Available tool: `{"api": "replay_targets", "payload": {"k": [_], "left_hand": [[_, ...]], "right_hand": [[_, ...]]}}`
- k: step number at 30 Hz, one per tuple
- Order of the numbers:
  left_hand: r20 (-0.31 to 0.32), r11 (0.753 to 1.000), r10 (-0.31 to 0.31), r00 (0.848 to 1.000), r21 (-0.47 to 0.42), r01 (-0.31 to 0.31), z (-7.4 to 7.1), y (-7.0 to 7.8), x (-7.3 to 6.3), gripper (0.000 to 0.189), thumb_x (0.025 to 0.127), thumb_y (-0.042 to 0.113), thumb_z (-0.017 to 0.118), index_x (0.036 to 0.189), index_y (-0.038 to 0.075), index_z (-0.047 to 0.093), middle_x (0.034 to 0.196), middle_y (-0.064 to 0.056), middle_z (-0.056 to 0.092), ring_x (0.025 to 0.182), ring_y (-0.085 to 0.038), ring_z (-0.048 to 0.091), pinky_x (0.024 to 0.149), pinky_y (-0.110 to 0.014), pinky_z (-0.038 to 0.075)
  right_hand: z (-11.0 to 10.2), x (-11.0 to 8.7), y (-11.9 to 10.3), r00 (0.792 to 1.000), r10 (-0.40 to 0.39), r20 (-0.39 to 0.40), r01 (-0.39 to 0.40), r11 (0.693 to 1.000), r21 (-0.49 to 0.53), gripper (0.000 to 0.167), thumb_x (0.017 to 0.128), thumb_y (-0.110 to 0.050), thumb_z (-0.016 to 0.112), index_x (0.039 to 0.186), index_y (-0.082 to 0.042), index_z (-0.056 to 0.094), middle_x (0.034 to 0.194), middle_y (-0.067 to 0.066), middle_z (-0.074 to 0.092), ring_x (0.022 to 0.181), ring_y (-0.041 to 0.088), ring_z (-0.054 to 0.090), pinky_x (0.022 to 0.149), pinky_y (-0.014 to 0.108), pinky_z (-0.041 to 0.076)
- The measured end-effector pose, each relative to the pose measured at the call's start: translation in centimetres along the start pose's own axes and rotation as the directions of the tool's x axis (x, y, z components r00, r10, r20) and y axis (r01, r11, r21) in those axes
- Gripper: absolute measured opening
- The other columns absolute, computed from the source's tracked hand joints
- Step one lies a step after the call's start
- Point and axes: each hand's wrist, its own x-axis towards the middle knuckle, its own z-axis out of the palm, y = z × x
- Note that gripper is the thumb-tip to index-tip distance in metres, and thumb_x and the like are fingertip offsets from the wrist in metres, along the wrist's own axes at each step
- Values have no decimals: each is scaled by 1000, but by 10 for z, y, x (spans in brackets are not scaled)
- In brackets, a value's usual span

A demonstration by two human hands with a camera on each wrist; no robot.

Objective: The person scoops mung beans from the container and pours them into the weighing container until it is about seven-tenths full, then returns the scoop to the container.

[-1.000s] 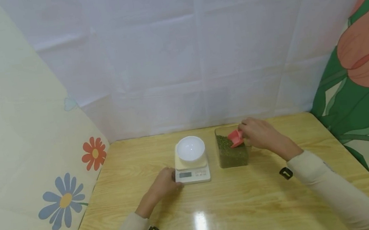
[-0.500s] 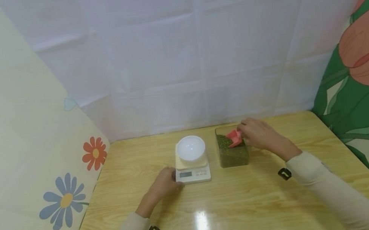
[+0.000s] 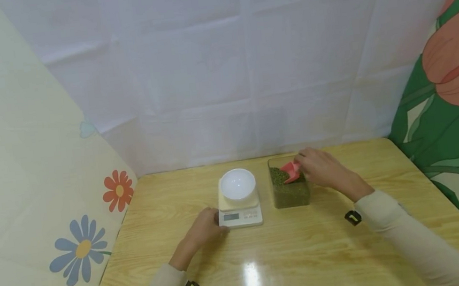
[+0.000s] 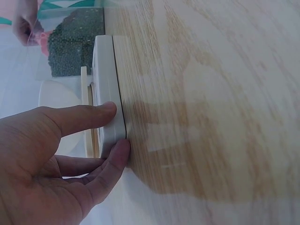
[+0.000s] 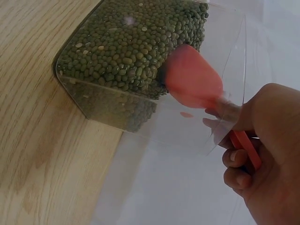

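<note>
In the head view my left hand [image 3: 203, 230] is at the left front corner of a white digital kitchen scale [image 3: 256, 220]. Its thumb and fingers pinch that corner in the left wrist view. A white bowl [image 3: 237, 184] stands on the scale's platform, and nothing shows inside it. To the right is a clear rectangular container [image 5: 225, 28] partly filled with green mung beans [image 5: 117, 51]. My right hand [image 3: 321, 166] grips the handle of a pink scoop [image 5: 194, 79] over the container's rim. The scoop's front edge dips into the beans.
Both things stand on a wood-grain table [image 3: 310, 256] near its back edge. A white cloth [image 3: 187, 72] hangs behind it. Flower-patterned sheets flank the table on the left and right. A black wrist device [image 3: 353, 217] shows at the right sleeve.
My right hand and the scoop have shifted slightly left within the container. The left hand, scale and bowl have stayed in place.
</note>
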Motion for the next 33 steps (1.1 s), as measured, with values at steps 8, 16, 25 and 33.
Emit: {"api": "replay_targets", "payload": {"k": [8,16,25,33], "left_hand": [[4,1000,-7,1000,3,7,1,-1,1,33,84,8,87,113,-1,75,98,-9,76,84,-15,64,81,-36,62],[0,1000,-14,1000,1,14,1,-2,3,32,83,9,87,112,-1,75,96,-7,74,82,-16,63,80,-36,61],[7,1000,-10,1000,-11,10,0,-1,2,31,83,9,88,111,-1,76,95,-7,75,81,-15,63,79,-35,61],[-8,1000,-1,1000,-3,1,0,-1,1,34,82,8,88,112,-2,75,97,-8,74,84,-17,63,82,-39,62]], "right_hand": [[1,-1,1,1000,11,7,-11,1000,14,17,93,1,72,110,5,73,107,20,73,99,37,70,85,49,63],[2,0,2,1000,15,-5,-14,999,39,18,91,3,71,110,4,73,106,19,74,97,36,70,85,49,63],[5,-2,2,1000,20,-20,-19,998,56,17,93,0,74,109,4,74,105,18,73,96,35,69,85,49,63],[8,-1,3,999,28,-21,-27,997,67,17,94,-3,75,109,4,73,105,18,73,96,35,69,87,50,62]]}}
